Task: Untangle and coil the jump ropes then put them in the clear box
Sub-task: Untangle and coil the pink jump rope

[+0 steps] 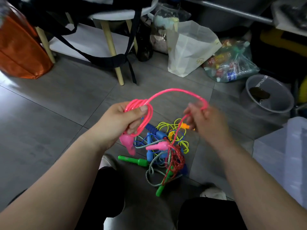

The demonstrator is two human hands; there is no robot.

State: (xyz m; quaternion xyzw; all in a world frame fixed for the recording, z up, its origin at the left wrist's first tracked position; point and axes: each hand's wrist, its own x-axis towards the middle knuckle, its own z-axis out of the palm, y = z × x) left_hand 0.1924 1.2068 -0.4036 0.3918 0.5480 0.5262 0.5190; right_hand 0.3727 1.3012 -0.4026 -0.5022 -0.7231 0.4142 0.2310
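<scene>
Grey floor tiles (49, 113) run under a cluttered corner, with a white paper bag (187, 47) at twelve o'clock and a grey bucket (269, 93) near two. The person crouches over a tangle of jump ropes (166, 156) at the centre, and the step in hand looks like coiling the pink rope (174, 91). The left hand (121, 122) grips several loops bunched together, thumb pressed over them, with one pink handle (127, 143) dangling just below the fist. The right hand (207, 120), at three o'clock from the left, pinches the running length (its fingers are blurred, so I cannot say just how they lie), and an arch of rope spans the two hands. From there the rope drops toward six o'clock into the tangle, where what looks like its second pink handle (157, 146) lies among red, blue and yellow cords. Next, I judge, that end must be teased free before the last loops are gathered. The clear box (295, 146) stands at four o'clock, beside the right forearm.
</scene>
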